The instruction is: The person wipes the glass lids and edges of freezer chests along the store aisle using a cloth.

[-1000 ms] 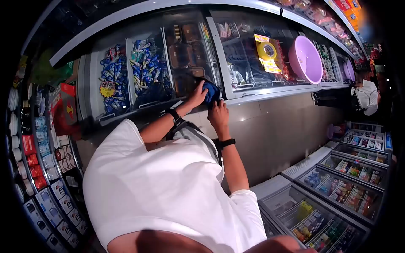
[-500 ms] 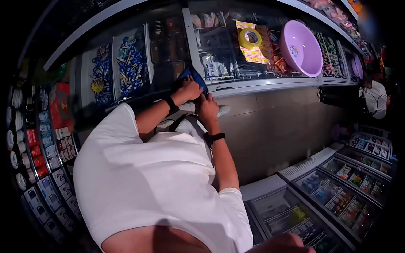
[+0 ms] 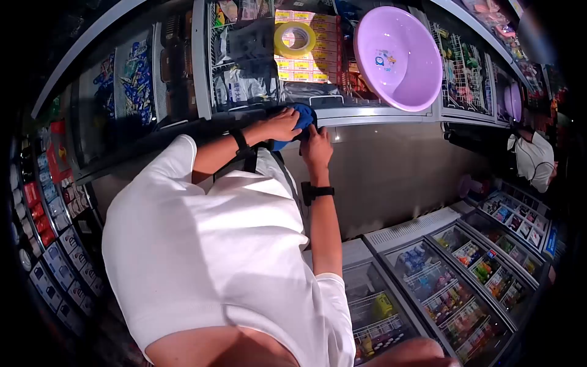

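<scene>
Far left: shelving with boxed goods (image 3: 52,287) and red packs (image 3: 38,217), a red box (image 3: 59,147) above. Then a glass-topped chest freezer (image 3: 361,115), its front rail running across the view; small blue-wrapped packets (image 3: 136,82) show in its left part, brown trays beside them, dim.

Left hand (image 3: 282,125), dark band on wrist: fingers curled over a blue cloth item (image 3: 304,114) with black edging, gripping it. Item sits just at the freezer's front rail, between the two hands; exact kind cannot be made out.

Behind it, a yellow tape roll (image 3: 295,53) lies flat on printed red and yellow packs (image 3: 324,49). Right hand (image 3: 317,148), black wristband: fingers bent, tips at the item's black edge; whether they pinch it, cannot tell.

Further right, a purple basin (image 3: 400,61), tilted in view, near the rail. Lower right, more glass-topped freezers (image 3: 458,287) holding colourful packs. Far right, another person (image 3: 532,159), white top.
</scene>
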`<state>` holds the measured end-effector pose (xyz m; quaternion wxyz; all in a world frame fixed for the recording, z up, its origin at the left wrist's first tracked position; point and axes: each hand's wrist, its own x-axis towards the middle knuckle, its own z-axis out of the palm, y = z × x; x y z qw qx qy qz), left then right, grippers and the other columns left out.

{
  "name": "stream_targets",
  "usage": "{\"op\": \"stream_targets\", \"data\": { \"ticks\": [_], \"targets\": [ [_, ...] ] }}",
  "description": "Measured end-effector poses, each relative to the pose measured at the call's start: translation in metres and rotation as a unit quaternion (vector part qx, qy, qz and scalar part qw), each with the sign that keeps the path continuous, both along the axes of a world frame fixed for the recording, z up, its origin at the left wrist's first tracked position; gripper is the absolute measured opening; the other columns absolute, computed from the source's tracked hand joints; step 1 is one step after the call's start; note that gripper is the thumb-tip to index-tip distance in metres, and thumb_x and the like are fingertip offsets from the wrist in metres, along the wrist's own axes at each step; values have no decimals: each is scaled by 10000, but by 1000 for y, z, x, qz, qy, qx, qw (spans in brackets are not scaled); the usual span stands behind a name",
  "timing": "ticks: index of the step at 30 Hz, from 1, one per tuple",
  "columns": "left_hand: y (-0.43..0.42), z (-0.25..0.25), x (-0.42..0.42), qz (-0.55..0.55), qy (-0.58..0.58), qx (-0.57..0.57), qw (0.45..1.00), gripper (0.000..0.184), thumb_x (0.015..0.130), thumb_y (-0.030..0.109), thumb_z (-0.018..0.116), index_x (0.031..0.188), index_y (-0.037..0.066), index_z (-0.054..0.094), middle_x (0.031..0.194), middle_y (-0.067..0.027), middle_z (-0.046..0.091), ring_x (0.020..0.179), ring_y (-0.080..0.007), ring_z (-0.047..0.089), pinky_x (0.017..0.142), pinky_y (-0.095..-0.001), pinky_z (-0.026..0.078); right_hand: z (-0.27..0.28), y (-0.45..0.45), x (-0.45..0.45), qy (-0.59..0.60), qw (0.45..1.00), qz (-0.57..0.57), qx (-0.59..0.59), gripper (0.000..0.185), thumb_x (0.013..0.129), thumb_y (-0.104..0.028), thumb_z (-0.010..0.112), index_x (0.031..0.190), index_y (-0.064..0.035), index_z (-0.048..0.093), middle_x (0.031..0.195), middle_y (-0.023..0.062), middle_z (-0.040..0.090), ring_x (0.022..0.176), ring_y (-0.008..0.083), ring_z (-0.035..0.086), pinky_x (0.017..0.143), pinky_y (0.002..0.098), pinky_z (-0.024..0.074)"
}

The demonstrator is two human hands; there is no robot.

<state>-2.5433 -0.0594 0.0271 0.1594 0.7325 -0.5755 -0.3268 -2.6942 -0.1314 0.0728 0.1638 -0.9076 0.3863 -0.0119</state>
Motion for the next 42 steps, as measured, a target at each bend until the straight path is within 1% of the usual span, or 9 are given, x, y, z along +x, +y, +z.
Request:
{"op": "stream_targets", "data": {
  "ticks": [6,14,20,26,31,32,37,39,42],
  "targets": [
    [-108,19,-48,-98,-44,-58,993,518,831,254,619,1208,-65,463,1309,-219,414,1223,-366,420,967,-465,409,4,-106,-50,30,996,-86,20,445,802,-247,609,1236,-153,585,990,176,581,931,381,586,751,482,517],
    [-144,6,-64,-165,-80,15,983,678,885,293,540,1297,-208,346,1454,-355,232,1419,-408,154,1171,-407,169,-15,-166,-74,10,994,4,105,400,743,-245,690,1114,-157,567,1020,161,612,893,409,609,707,509,515],
    [-185,5,-92,-135,-130,2,982,863,798,263,649,1472,-23,192,1556,-189,139,1465,-295,49,1165,-474,82,-7,-276,-116,1,998,44,46,548,689,-259,711,1223,-261,589,1016,109,633,861,374,642,701,500,533],
    [-330,-41,-147,-78,153,-118,978,1028,695,104,696,1505,25,68,1533,-221,180,1430,-353,176,1152,-401,166,-11,-400,-168,22,999,-16,43,472,693,-321,645,1162,-268,660,1000,124,658,904,372,644,775,491,518],
    [-393,8,-183,55,179,-133,973,1040,645,20,683,1512,72,112,1463,-239,324,1318,-320,388,1061,-331,331,1,-452,-175,27,994,-28,98,427,701,-316,638,1110,-208,690,932,184,686,921,377,651,791,460,512],
    [-390,17,-182,62,195,-37,978,977,685,50,681,1508,81,155,1471,-231,315,1325,-316,379,1070,-345,329,-2,-457,-178,4,991,-23,130,415,708,-317,635,1101,-195,691,886,192,689,901,387,654,772,463,513],
    [-306,11,-184,151,395,-138,896,637,837,269,729,1348,12,450,1353,-135,491,1265,-243,452,1045,-336,357,-21,-435,-159,-76,968,148,186,358,756,-273,638,1056,-82,679,906,191,680,857,412,645,765,477,510],
    [-261,44,-169,257,499,-145,815,583,865,246,706,1342,29,449,1296,-140,525,1240,-214,483,1037,-340,389,-15,-397,-137,-50,966,152,205,468,771,-302,643,1140,-15,609,1032,250,641,949,417,623,818,481,501],
    [-222,76,-140,324,570,-114,746,767,889,490,608,1437,61,286,1374,-149,447,1309,-264,412,1070,-460,348,-34,-361,-117,-62,946,310,74,636,807,-443,605,1233,25,532,1145,276,598,1010,430,603,865,458,503]
  ]
}}
